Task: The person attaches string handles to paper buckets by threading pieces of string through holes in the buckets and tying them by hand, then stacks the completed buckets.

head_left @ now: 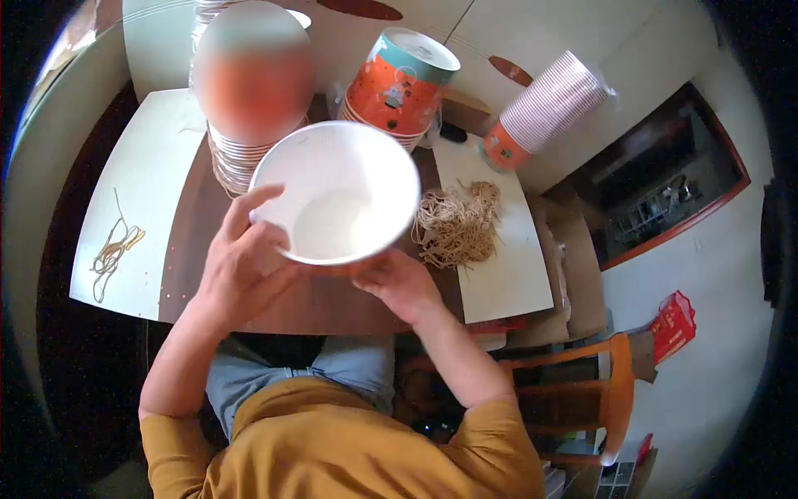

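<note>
Pinching the rim, the left hand (pixel 241 258) could dent the round, white-lined paper bucket (pixel 337 200) by squeezing too hard. This bucket is above the smooth brown-and-white bench (pixel 193 254). The right hand (pixel 401 284) touches its lower outside; I cannot tell how firmly. Rightward, fibrous, tangled tan string (pixel 460 224) could snag.

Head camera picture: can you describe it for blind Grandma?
A person's left hand and right hand hold a white-lined tub, its open mouth facing the camera, over a brown-and-white table. Stacks of tubs stand behind it, and a tangle of tan cord lies to the right.
</note>
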A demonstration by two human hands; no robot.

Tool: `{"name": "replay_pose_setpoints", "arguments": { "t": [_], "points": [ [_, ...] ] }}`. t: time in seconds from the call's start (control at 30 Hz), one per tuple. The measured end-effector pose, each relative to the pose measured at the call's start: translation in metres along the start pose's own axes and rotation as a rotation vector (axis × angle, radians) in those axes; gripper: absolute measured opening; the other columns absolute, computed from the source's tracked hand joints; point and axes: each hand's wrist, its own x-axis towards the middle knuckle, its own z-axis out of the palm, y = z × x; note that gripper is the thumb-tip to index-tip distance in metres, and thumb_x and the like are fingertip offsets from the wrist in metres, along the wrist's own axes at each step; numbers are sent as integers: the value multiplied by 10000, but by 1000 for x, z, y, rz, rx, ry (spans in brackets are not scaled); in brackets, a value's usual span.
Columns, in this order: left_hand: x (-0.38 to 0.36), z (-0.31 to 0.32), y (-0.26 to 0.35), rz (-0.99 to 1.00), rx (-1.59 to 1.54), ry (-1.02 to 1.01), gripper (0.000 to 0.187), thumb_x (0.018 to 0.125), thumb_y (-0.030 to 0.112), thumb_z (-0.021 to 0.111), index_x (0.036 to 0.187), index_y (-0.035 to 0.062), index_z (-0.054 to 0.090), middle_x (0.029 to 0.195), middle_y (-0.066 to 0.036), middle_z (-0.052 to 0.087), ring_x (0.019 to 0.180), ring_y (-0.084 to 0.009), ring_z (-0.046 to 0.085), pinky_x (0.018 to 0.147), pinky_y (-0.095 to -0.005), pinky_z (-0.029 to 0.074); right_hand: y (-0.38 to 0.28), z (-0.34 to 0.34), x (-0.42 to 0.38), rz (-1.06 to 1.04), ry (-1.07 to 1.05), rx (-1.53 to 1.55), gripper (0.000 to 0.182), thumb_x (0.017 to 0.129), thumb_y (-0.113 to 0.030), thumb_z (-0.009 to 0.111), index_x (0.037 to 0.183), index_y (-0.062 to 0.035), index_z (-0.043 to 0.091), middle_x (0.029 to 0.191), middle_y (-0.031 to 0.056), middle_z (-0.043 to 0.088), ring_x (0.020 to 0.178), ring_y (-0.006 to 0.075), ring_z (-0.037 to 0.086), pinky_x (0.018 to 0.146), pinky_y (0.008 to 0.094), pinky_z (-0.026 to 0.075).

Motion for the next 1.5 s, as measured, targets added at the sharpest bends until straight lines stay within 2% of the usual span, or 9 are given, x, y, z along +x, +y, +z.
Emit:
{"name": "replay_pose_setpoints", "arguments": {
  "t": [0.13,0.17,0.3,0.5,0.7,0.83,1.1,1.3,1.5],
  "points": [
    [-16,-18,0,-36,174,-221,329,620,154,819,790,50,557,1194,-146,555,997,-345,595,823,-419,502,-60,-44,-2,-515,336,-1529,182,880,-201,657,931,-27,671,823,72,676,785,191,663,693,311,518],
    [-20,-19,-1,-17,219,-250,326,615,156,817,782,51,557,1190,-139,555,992,-345,595,823,-420,501,-85,-29,-7,-496,485,-1813,95,814,-148,670,853,-64,694,879,123,655,827,280,640,759,386,505],
    [-26,-21,11,7,285,-319,335,608,155,815,804,51,565,1183,-132,553,960,-332,605,802,-429,502,-106,-54,23,-502,92,-2269,91,775,-150,668,816,-76,703,928,128,645,935,307,611,841,424,463],
    [-22,-33,29,-62,292,-264,397,602,150,824,900,46,583,1184,-136,556,888,-328,635,716,-408,529,-87,-59,67,-326,122,-2666,85,728,-160,694,793,-110,717,934,107,651,979,293,600,963,469,377],
    [21,-45,34,-6,113,-241,292,689,120,780,903,38,598,1100,-137,605,944,-341,642,753,-408,538,-155,-28,40,-475,77,-1607,63,777,-53,647,750,3,643,759,12,569,674,73,509,610,243,424],
    [72,-5,19,174,-44,-421,184,779,61,715,938,34,627,1053,-113,608,807,-242,640,625,-339,531,-163,-19,32,-201,31,-1420,52,824,-76,645,825,-25,635,761,-46,570,685,40,498,629,220,423],
    [106,59,5,111,-38,-665,225,839,168,655,998,9,651,967,-162,631,867,-330,639,760,-398,528,-148,-37,32,-163,-69,-1082,91,863,-124,648,873,-34,657,817,-5,643,766,69,584,706,242,479],
    [115,107,-21,194,-73,-531,236,808,232,617,870,13,682,804,-184,677,764,-353,664,721,-437,528,-118,-32,34,-300,-177,-2105,234,772,-206,705,939,-45,679,892,109,668,894,237,641,796,341,501],
    [108,101,-13,138,-34,-610,228,796,230,647,880,22,689,837,-173,672,793,-352,660,745,-425,533,-62,-41,65,-377,-285,-2196,274,727,-257,726,912,-63,670,937,128,598,943,345,573,836,445,463]
  ]
}}
